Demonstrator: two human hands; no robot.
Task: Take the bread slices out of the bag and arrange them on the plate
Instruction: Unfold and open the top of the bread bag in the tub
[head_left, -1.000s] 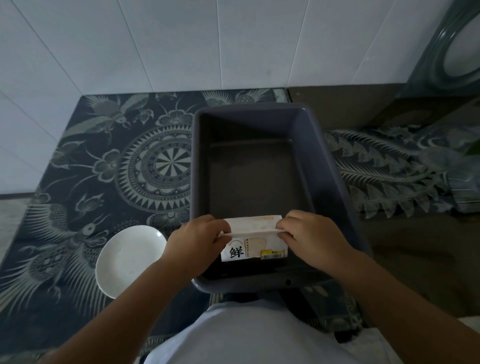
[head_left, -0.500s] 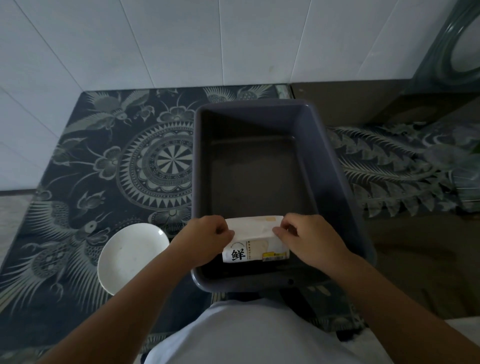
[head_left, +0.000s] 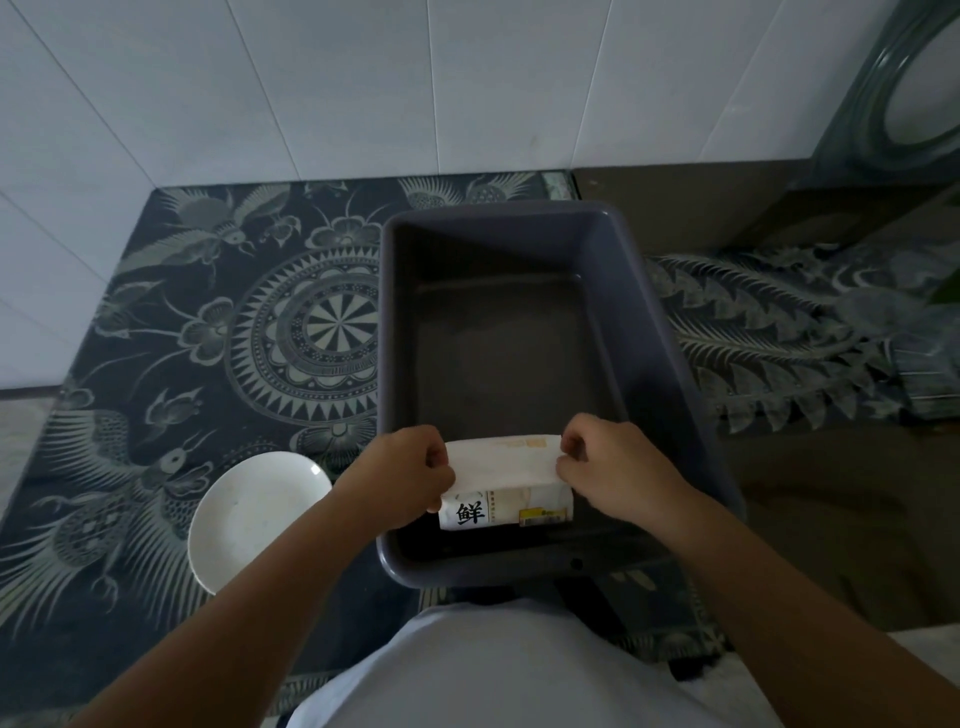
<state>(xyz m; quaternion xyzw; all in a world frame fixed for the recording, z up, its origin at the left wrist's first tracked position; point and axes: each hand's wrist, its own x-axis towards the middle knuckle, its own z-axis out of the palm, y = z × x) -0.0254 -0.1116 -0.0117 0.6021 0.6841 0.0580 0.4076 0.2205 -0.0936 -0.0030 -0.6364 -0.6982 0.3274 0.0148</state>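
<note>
A white bread bag (head_left: 503, 480) with a black character printed on it stands at the near end of a dark grey plastic tub (head_left: 670, 332). My left hand (head_left: 400, 475) pinches the bag's top at its left corner. My right hand (head_left: 610, 470) pinches the top at its right corner. The bag's mouth is pulled flat between them, and the bread inside is hidden. A white round plate (head_left: 254, 514) lies to the left of the tub, on the patterned cloth, with nothing on it.
A dark cloth with bird and mandala patterns (head_left: 218, 322) covers the table. White tiled wall stands behind it. A brown surface (head_left: 831, 519) and more patterned cloth lie to the right of the tub. A round grey object (head_left: 893, 104) sits at the top right.
Both hands have shifted their pinch on the bag's top and drawn it wider and flatter. The bag stays at the tub's near end.
</note>
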